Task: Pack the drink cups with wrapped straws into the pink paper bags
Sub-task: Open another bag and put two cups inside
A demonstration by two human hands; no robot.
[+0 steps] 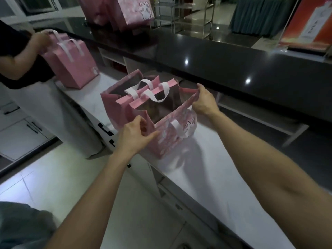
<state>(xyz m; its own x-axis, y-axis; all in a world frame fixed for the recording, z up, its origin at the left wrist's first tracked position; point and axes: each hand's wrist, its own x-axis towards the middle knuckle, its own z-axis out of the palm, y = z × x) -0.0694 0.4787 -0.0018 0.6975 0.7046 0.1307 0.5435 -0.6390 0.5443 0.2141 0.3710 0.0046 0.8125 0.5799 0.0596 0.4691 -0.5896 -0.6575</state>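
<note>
**On the white bench: a pink bag held open**

On the white bench (206,159) an open pink paper bag (172,133) is pinched at its rim by the left hand (134,137) and the right hand (203,101); its inside looks dark. A second open bag (115,105) touches it behind. A third bag (71,63) is held by another person's hand (41,41). A black counter (233,56) carries more bags (125,11).

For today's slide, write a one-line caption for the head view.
Left hand and right hand pinch opposite rims of an open pink bag on the white counter.
</note>
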